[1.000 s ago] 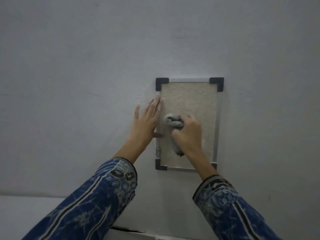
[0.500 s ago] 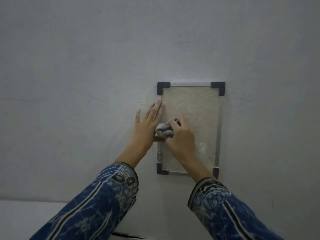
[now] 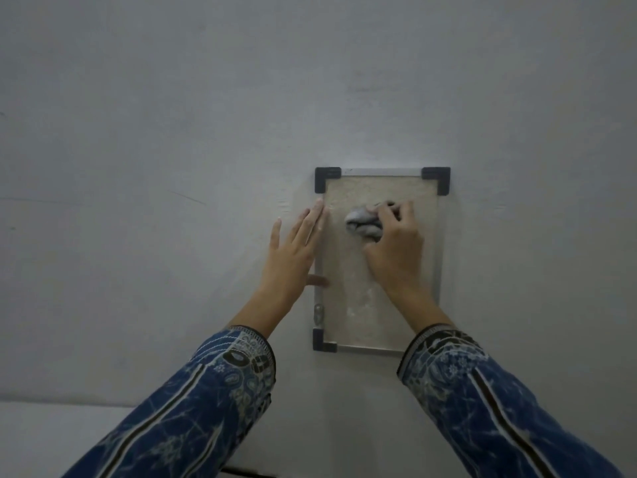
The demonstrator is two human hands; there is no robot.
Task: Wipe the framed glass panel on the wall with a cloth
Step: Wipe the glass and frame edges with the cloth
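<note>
The right hand [image 3: 393, 250], clutching the cloth [image 3: 363, 225], has climbed from the glass panel's [image 3: 348, 291] middle to its upper part; the open left hand [image 3: 293, 257] braces the frame's edge.

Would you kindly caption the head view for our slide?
Right hand presses cloth on framed glass panel; left hand steadies its edge.

Bare wall [image 3: 172, 132] lies open above, left and right of the framed glass panel [image 3: 351, 298]. The left hand [image 3: 293, 257], flat against the wall, blocks the panel's left edge at mid-height. The right hand [image 3: 393, 250], closed round a bunched cloth [image 3: 362, 225], covers the upper centre. The glass below the cloth and along the top edge is unobstructed.
</note>
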